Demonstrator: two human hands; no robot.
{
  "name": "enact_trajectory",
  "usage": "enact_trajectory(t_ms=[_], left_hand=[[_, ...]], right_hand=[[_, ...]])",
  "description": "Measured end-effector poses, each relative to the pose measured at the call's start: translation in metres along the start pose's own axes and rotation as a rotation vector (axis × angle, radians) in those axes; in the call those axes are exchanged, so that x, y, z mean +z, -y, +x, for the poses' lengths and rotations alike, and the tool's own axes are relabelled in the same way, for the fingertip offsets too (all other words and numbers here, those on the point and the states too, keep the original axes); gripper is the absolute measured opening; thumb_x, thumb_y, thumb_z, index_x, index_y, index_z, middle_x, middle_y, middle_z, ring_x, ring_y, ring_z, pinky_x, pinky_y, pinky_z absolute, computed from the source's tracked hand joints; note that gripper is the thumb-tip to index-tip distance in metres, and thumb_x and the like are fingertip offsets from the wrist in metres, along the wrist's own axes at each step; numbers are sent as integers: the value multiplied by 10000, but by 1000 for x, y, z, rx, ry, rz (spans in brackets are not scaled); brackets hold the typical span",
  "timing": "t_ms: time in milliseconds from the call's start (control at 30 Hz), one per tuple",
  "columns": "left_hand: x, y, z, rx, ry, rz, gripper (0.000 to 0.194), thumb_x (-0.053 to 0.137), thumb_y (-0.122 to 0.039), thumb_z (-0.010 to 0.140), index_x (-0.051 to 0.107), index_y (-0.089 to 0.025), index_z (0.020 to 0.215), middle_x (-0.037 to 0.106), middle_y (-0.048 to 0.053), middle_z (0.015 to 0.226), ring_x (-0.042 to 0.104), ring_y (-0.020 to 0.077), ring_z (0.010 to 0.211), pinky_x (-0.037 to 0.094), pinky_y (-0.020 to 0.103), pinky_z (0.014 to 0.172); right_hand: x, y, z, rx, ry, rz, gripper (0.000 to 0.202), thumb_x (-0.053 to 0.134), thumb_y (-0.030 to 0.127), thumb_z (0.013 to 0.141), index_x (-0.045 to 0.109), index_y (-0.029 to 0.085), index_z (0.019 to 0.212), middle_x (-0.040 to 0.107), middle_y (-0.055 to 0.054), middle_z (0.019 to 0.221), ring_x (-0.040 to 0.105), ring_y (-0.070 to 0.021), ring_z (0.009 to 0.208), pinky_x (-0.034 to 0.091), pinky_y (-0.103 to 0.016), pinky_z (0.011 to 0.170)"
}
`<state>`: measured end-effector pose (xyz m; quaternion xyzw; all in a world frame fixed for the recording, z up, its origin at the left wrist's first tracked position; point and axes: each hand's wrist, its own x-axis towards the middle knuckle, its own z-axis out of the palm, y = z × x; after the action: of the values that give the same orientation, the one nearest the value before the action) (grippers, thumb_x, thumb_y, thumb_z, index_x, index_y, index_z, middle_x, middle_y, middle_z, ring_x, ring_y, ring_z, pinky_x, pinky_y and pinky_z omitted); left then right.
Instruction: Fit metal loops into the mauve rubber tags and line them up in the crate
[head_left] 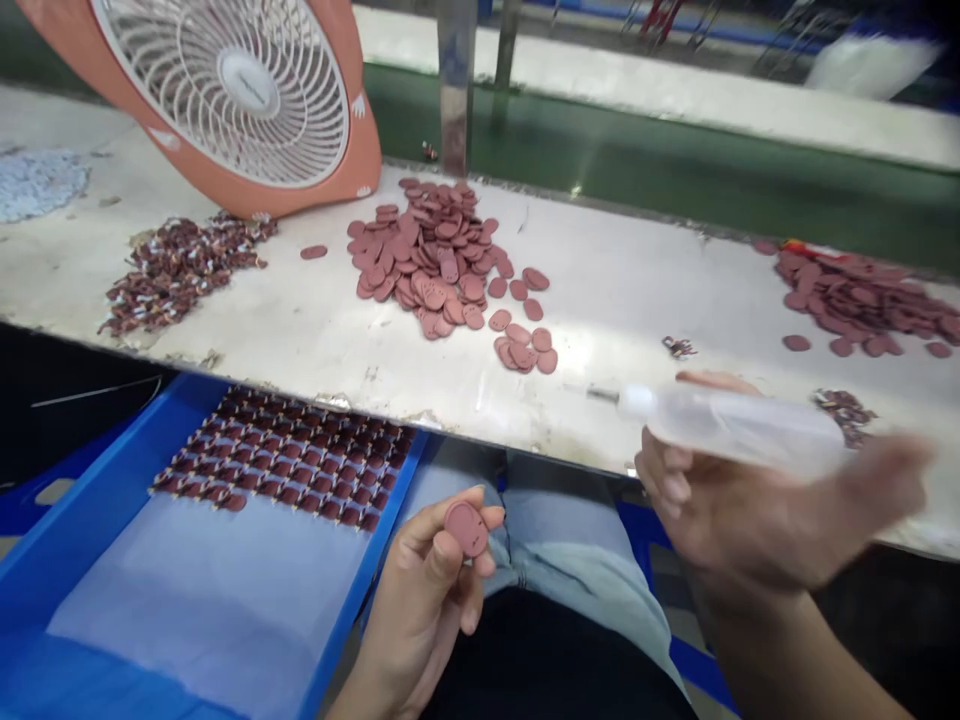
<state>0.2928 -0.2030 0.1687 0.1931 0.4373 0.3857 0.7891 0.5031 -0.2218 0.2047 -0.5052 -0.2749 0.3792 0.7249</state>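
Between the thumb and fingers of my left hand [431,590] is a reddish oval disc [466,529] with small marks on its face, held over my lap. My right hand [750,500] holds a translucent squeeze bottle [742,425], tipped on its side. The bottle's thin metal nozzle points left over the table edge; hand and bottle are smeared by motion. Beyond them, a large pile of similar discs [435,255] lies on the white table [615,270], with a small group of discs [525,348] nearer its edge.
An orange fan [247,90] stands at the back left, behind a heap of small dark pieces [180,270]. Below the table edge at left, a blue tray [405,500] holds rows of joined discs on a pale sheet. Another disc pile [862,295] lies at right.
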Motion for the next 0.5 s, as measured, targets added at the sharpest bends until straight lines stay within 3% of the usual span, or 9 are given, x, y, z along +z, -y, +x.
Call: enact_trajectory(t_ms=[100,233,300,367,433,500], left_hand=[[2,-4,3,10,-29,-23,452,874,-530,587,819,-229,919,749,69,687,488,43,467,375,75,364],[-2,-5,9,36,-27,-80,440,900,-483,554,819,-224,900,789,96,818,557,70,509,401,84,341],[-5,-5,11,54,-31,-98,424,902,-453,565,816,-210,902,797,108,866,587,83,529,427,89,341],[-7,-5,13,70,-32,-106,405,899,-429,580,814,-202,904,799,108,871,605,92,540,451,95,347],[-7,-5,14,79,-31,-105,392,904,-412,577,813,-209,899,802,96,877,615,93,546,467,100,353],[-7,-6,15,82,-30,-101,379,908,-400,574,811,-220,894,806,83,884,622,94,551,471,101,356]], right_hand=[[2,19,36,68,-36,5,558,638,754,713,730,250,933,573,11,568,462,-107,399,316,-218,311],[-3,28,57,82,18,-38,480,553,713,790,725,316,997,593,4,621,522,-132,485,429,-245,387],[-5,28,72,109,70,-68,426,499,645,841,719,321,1008,632,-12,701,598,-156,589,526,-280,502],[-6,27,97,133,124,-124,312,541,487,851,708,302,1038,691,-26,880,673,-182,787,595,-329,713],[-5,23,129,124,154,-210,279,605,348,852,678,263,1107,689,-39,1098,670,-207,1005,565,-387,922],[-1,13,165,85,152,-328,320,608,347,925,617,195,1206,641,-84,1217,635,-231,1100,536,-448,962]])
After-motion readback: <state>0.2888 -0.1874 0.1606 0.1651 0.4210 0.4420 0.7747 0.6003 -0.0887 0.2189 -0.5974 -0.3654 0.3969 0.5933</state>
